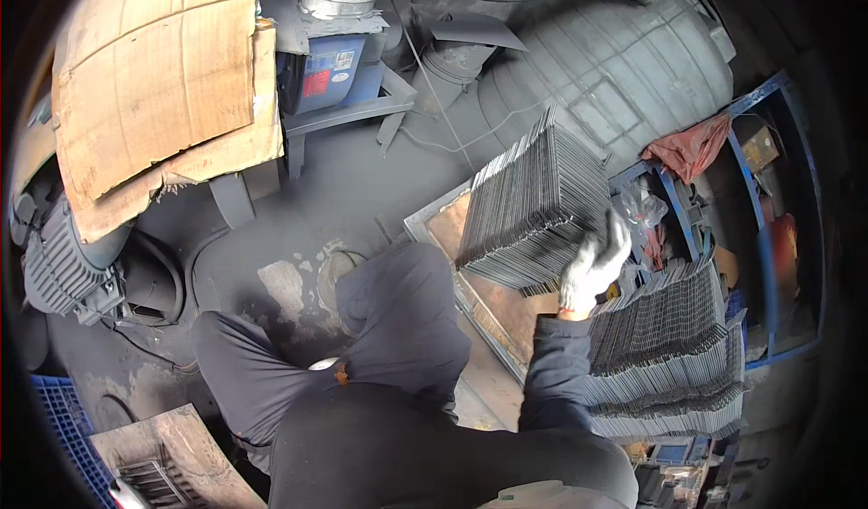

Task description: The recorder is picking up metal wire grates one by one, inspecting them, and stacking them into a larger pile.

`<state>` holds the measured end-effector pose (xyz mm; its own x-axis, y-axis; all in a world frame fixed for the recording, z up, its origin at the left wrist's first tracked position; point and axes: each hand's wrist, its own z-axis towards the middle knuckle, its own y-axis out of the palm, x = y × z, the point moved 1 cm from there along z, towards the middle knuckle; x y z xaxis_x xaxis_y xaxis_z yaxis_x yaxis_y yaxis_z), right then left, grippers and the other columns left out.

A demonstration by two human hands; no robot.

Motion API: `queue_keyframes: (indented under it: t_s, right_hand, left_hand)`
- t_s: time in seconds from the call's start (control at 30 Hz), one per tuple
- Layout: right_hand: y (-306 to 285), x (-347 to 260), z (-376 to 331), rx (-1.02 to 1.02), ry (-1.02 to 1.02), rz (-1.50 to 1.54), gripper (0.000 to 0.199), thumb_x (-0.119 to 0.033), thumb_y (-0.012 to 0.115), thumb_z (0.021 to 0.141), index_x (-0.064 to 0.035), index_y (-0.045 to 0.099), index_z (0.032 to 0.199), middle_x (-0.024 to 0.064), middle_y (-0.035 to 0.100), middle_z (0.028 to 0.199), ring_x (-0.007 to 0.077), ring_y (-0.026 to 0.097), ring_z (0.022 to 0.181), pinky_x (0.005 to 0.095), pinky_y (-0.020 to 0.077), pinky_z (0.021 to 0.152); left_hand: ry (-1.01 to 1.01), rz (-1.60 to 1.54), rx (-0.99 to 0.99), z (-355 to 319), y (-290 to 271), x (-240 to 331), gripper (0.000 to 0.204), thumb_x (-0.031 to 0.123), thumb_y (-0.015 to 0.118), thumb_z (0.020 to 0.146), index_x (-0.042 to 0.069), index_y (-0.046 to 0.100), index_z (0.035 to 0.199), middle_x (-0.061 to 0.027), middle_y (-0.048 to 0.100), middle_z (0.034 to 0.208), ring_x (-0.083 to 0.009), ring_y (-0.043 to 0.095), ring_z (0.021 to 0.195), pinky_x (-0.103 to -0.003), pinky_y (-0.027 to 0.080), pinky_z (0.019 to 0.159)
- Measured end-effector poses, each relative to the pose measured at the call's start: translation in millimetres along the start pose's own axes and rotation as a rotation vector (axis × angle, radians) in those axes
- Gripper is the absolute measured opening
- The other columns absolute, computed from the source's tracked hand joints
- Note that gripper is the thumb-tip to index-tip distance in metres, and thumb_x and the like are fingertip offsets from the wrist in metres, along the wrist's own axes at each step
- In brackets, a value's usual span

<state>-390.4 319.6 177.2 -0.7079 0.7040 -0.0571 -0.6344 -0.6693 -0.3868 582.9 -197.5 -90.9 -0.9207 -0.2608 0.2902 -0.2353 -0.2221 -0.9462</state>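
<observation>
Fingers (608, 242) of right hand (592, 265) grip tilted plate stack (533, 202)

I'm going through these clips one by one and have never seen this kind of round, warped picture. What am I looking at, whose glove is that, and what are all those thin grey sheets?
The camera sits on a person's head and looks down, so its wide lens bends straight edges. The dark trousers and jacket at the bottom are the wearer's own. Their right hand, in a white work glove, has its fingers against a tilted stack of thin grey metal plates resting on a flat brown tray with a metal rim. The left hand is out of sight. A second stack of the same grey plates lies to the right, beside a blue metal rack. Upper left, a sheet of brown cardboard covers part of a grey machine.
</observation>
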Motion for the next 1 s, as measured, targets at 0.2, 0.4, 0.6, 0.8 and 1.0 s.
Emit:
queue_keyframes:
  t_s: [0.2,0.4,0.6,0.8,1.0]
  right_hand:
    - [26,-159,-36,0.085,-0.09,0.399,0.053,-0.037,0.052,0.111,0.0047,0.055,0.144,0.0219,0.064,0.14,0.0373,0.061,0.132,0.0495,0.0432,0.117]
    - [62,-319,-64,-0.611,-0.018,1.018,0.086,-0.036,0.088,0.088,0.0033,0.049,0.154,0.0233,0.058,0.149,0.0404,0.055,0.14,0.0503,0.0434,0.119]
    - [90,-428,-117,-1.366,0.397,1.779,0.051,-0.015,0.07,0.104,0.004,0.053,0.149,0.0205,0.064,0.139,0.0308,0.061,0.13,0.0412,0.0486,0.112]
    - [142,-360,-138,-1.388,1.045,1.516,0.018,-0.012,0.066,0.108,0.0002,0.071,0.121,0.0064,0.073,0.109,0.0139,0.068,0.101,0.0296,0.0553,0.094]
    - [206,-277,-159,-1.197,0.96,1.407,0.026,-0.014,0.068,0.108,0.0009,0.069,0.129,0.0058,0.073,0.12,0.0143,0.066,0.107,0.0317,0.0532,0.1]
  left_hand:
    - [0.012,0.0,-0.036,-86,-95,59,0.049,0.029,0.055,0.112,-0.006,0.057,0.146,-0.0287,0.066,0.141,-0.0416,0.066,0.125,-0.041,0.05,0.11]
    - [0.672,-0.119,0.142,-151,-158,394,0.043,0.005,0.065,0.1,-0.002,0.062,0.143,-0.0259,0.072,0.129,-0.0369,0.072,0.115,-0.041,0.054,0.103]
    - [1.123,-0.412,-0.153,-240,-153,541,0.029,0.006,0.077,0.085,0.002,0.068,0.113,-0.0191,0.071,0.107,-0.0408,0.069,0.099,-0.045,0.055,0.086]
    - [0.625,-0.804,0.003,-219,-33,524,0.091,0.022,0.094,0.077,0.001,0.051,0.154,-0.0271,0.049,0.158,-0.0372,0.054,0.141,-0.049,0.044,0.118]
    - [0.293,-1.151,-0.958,-243,77,550,0.036,0.014,0.081,0.095,-0.002,0.063,0.122,-0.0084,0.074,0.106,-0.0146,0.07,0.098,-0.03,0.057,0.088]
